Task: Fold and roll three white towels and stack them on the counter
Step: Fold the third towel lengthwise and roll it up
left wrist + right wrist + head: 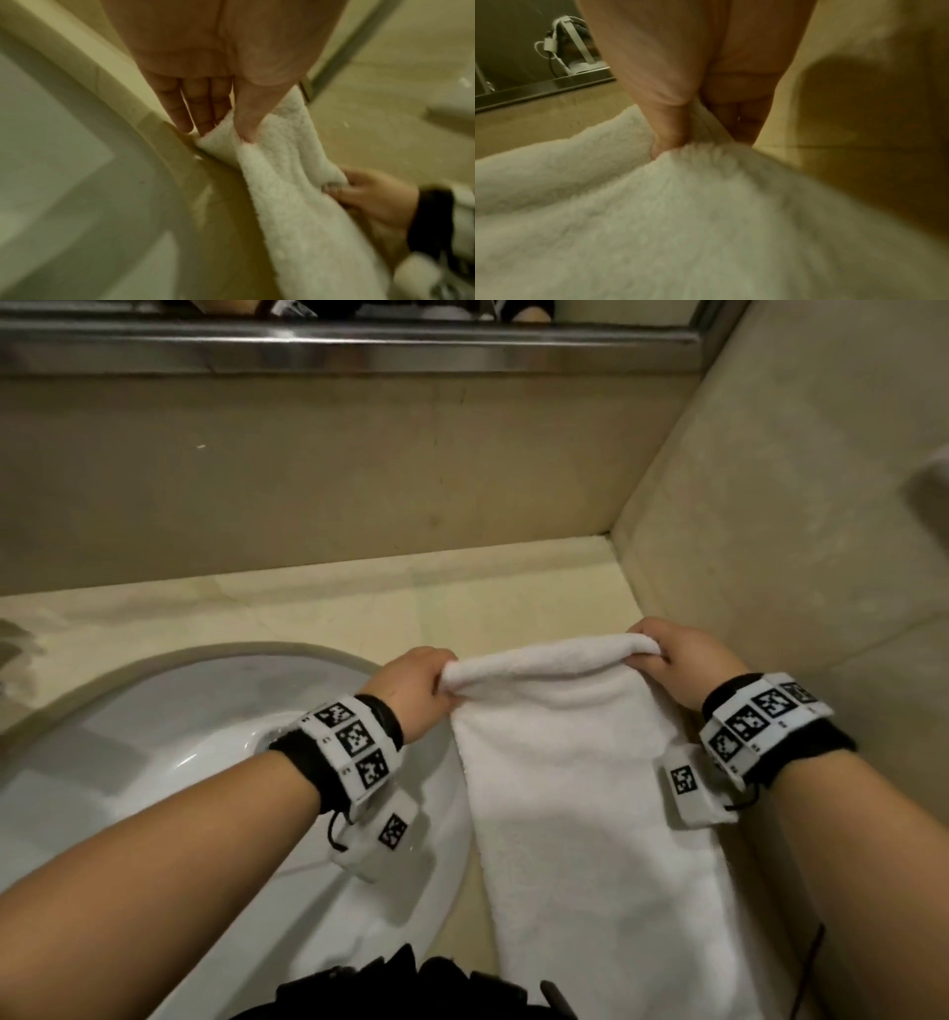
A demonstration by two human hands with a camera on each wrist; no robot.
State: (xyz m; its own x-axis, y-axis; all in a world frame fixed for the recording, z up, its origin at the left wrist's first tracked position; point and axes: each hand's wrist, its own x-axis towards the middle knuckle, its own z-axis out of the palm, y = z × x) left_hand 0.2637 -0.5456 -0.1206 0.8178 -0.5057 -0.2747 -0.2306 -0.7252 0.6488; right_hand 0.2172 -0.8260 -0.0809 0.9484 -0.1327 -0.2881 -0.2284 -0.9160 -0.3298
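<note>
A white towel (580, 793) lies folded into a long strip on the beige counter (328, 608), running from the far end toward me and over the front edge. Its far end is curled into a small roll (549, 662). My left hand (431, 685) pinches the roll's left end, thumb on top of the towel (280, 182) in the left wrist view. My right hand (667, 654) pinches the right end, thumb pressed into the towel (680, 213) in the right wrist view. Only this one towel is in view.
A white sink basin (169, 762) is set in the counter left of the towel, under my left forearm. A beige wall (780, 531) stands close on the right, and a backsplash with a metal mirror frame (349, 346) at the back.
</note>
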